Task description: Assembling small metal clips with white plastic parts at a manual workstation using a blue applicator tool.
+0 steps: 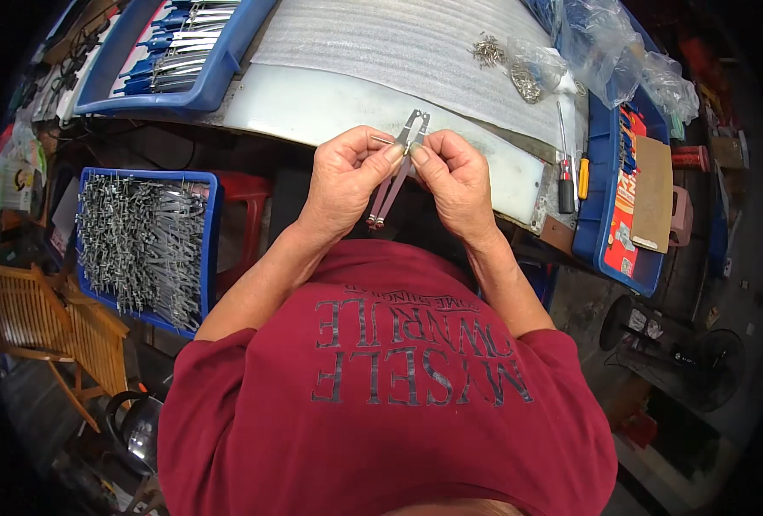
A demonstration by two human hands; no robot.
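Observation:
Close to the table's near edge, my left hand (344, 176) and my right hand (457, 181) meet over a hinged-looking pair of narrow grey metal strips (387, 196). Thumbs and fingertips of both hands pinch it around its middle. Its far ends, with small holes, poke out beyond my fingers over the white board (295, 105); the near ends hang towards my shirt. A short thin metal pin (381, 139) sticks out by my left fingertips. Exactly how the pin sits against the strips is hidden by my fingers.
At left, a blue bin (212, 258) full of metal parts stands by a red stool (252, 191). Blue trays (141, 105) hold strips at far left. Small metal pieces (488, 52) lie on foam sheeting (356, 47). Screwdrivers (566, 191) rest beside a blue crate (599, 185) at right.

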